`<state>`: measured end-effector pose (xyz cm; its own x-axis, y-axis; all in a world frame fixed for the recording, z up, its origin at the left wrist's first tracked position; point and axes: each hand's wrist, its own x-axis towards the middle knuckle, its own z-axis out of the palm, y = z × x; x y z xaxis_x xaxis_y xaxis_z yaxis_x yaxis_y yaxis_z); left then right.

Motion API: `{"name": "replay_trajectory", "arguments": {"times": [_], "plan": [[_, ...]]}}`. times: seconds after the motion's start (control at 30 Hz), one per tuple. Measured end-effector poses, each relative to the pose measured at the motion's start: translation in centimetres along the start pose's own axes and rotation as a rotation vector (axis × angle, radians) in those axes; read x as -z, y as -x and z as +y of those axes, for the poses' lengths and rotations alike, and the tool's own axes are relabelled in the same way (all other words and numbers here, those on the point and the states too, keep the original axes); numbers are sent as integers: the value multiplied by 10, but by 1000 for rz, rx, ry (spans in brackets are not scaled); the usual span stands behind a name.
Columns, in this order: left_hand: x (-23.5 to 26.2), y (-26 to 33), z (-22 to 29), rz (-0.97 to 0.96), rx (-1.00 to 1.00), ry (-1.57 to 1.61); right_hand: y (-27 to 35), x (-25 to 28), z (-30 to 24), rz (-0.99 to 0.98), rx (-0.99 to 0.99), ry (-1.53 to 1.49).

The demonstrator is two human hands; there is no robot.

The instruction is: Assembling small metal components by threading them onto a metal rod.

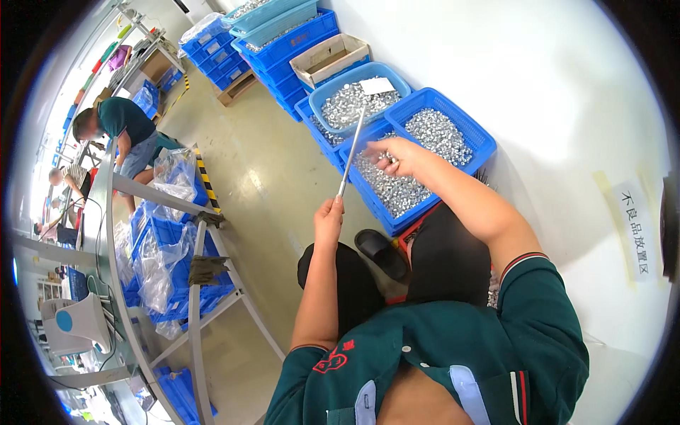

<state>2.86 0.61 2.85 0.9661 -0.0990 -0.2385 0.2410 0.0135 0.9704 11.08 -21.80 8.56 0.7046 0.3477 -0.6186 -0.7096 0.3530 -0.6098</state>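
Observation:
My left hand (pixel 329 221) is closed round the lower end of a thin, straight metal rod (pixel 353 152), which slants up and away toward the baskets. My right hand (pixel 398 156) is just above a blue basket (pixel 386 218), its fingers curled and slightly blurred. Small silvery metal parts show among those fingers. The basket holds a heap of similar small metal parts (pixel 400 196), too small to tell their exact kind. Behind the rod's tip lies a light-blue basin (pixel 319 95) with more silvery pieces and a white card (pixel 377 86) on them.
Another blue basket (pixel 489 145) of metal parts stands against the white wall (pixel 538 92). Beyond are a wooden box (pixel 330 60) and stacked blue crates (pixel 273 74). To the left, a metal-framed bench (pixel 159 195) stands beside bagged crates; a person (pixel 126 120) bends over there.

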Motion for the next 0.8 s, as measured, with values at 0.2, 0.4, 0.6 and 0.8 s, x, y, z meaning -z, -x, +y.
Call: {"name": "replay_trajectory", "arguments": {"times": [0.2, 0.4, 0.6, 0.8], "plan": [[5, 3, 1, 19, -27, -28, 4, 10, -9, 25, 95, 1], [1, 6, 3, 6, -55, -102, 0, 30, -16, -69, 227, -199], [8, 8, -3, -8, -83, -160, 7, 29, -18, -185, 288, -237], [11, 9, -2, 9, -79, -147, 7, 29, -17, -45, 208, -49]]}}
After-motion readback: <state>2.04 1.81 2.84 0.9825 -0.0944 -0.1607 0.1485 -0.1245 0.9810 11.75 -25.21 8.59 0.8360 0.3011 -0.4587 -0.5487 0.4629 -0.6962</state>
